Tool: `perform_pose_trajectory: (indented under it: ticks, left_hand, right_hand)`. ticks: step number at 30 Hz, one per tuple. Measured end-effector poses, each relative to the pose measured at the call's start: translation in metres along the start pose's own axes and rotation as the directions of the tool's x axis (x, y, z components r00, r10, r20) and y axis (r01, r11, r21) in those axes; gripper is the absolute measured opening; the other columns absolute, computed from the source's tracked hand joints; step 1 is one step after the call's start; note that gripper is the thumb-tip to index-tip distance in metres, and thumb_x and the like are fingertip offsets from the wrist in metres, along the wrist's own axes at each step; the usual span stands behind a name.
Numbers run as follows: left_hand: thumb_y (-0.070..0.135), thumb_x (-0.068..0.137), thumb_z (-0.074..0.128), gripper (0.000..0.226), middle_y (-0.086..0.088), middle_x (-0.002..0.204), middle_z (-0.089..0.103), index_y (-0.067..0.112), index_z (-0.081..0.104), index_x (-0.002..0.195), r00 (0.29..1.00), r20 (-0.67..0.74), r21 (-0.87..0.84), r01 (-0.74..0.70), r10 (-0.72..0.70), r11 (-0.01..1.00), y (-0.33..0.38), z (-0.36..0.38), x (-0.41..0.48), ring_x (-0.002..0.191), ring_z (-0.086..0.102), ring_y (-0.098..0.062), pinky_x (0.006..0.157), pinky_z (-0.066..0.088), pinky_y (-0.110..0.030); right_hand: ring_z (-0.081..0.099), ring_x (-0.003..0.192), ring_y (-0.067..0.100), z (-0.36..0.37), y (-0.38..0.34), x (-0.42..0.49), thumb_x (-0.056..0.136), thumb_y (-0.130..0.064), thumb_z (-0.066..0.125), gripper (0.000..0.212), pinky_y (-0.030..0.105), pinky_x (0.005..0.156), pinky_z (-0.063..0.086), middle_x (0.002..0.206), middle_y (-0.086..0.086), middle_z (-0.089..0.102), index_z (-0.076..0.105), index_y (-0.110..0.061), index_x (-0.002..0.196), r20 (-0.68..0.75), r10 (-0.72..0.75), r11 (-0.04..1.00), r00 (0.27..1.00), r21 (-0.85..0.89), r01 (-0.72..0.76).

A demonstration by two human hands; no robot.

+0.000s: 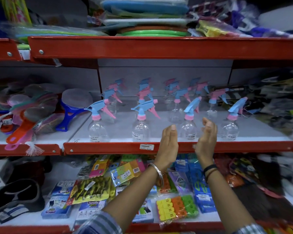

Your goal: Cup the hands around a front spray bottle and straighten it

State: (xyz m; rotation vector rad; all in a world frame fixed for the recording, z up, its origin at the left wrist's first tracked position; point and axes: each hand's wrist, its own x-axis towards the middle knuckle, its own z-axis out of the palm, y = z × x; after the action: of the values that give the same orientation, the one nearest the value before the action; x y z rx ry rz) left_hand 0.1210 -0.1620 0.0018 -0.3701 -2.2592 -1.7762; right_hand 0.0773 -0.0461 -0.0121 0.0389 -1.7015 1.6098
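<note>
Both my hands are raised before the middle shelf, palms facing each other. My left hand and my right hand flank a clear spray bottle with a pink collar and blue trigger head, without touching it. The fingers of both are relaxed and hold nothing. Several more clear spray bottles stand in rows on this shelf, one at the front left, one beside it and one at the right.
Red shelf rails cross above and below. Round brushes and plastic handles lie to the left. Packets of clips and pegs fill the lower shelf. Foam mats and green rings are stacked on the top shelf.
</note>
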Motion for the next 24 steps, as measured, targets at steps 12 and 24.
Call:
perform_pose_trajectory:
  ticks: [12,24]
  left_hand:
    - [0.061,0.089,0.007,0.073,0.001,0.131,0.050,0.016,0.046,0.131,0.976,-0.148,-0.053,0.153,-0.160,0.987,0.014,0.036,0.022,0.119,0.045,-0.015,0.097,0.026,-0.026]
    - [0.051,0.094,0.014,0.059,0.005,0.120,0.049,0.014,0.050,0.121,0.940,-0.339,0.009,0.043,-0.037,0.999,0.010,0.050,0.021,0.105,0.044,-0.001,0.099,0.032,-0.026]
  right_hand:
    - [0.056,0.113,0.024,-0.023,0.006,0.027,0.086,-0.068,0.012,0.081,0.046,0.104,0.040,0.130,0.014,0.058,0.057,-0.011,0.123,0.371,0.282,0.958,0.885,-0.056,-0.282]
    - [0.058,0.110,0.021,-0.033,0.007,0.018,0.082,-0.072,0.016,0.076,0.046,0.098,0.045,0.120,0.006,0.062,0.060,-0.019,0.114,0.287,0.128,0.992,0.949,-0.014,-0.129]
